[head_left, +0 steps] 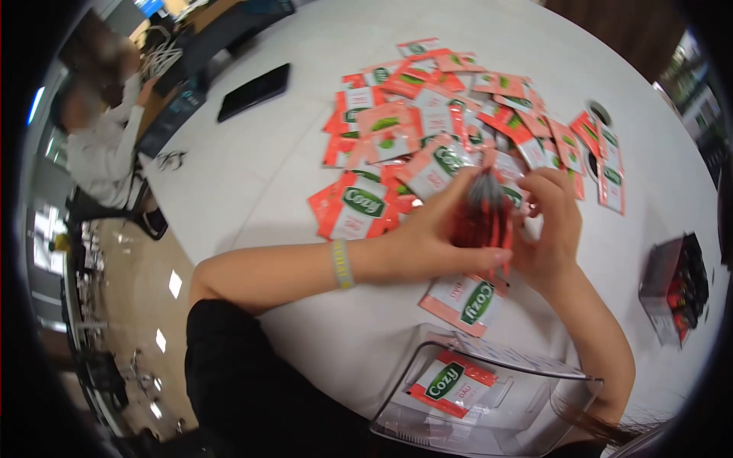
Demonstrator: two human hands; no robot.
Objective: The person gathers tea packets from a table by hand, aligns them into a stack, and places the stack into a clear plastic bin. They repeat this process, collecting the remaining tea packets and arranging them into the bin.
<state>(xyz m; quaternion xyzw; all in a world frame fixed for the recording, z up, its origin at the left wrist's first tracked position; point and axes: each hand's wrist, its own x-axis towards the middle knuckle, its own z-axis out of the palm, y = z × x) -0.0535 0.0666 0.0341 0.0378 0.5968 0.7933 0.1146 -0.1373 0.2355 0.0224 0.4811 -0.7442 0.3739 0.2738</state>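
Observation:
My left hand (429, 243) is closed round a stack of red sachets (485, 217), held on edge above the table and blurred by motion. Close against the stack's right side is my right hand (551, 221), its fingers curled; what they pinch, if anything, is hidden. Behind both hands spreads a loose pile of red and white "Cozy" sachets (362, 200). Another Cozy sachet (464, 301) lies on the table just below my hands. Nearest me stands a clear plastic box (519, 408), with one Cozy sachet (452, 384) lying flat inside.
On the white table (298, 183), a black phone (255, 92) lies at the far left. A clear container (676, 290) with dark and red packets stands at the right. Two round holes in the tabletop sit beside the pile. A person (107, 145) sits at the left.

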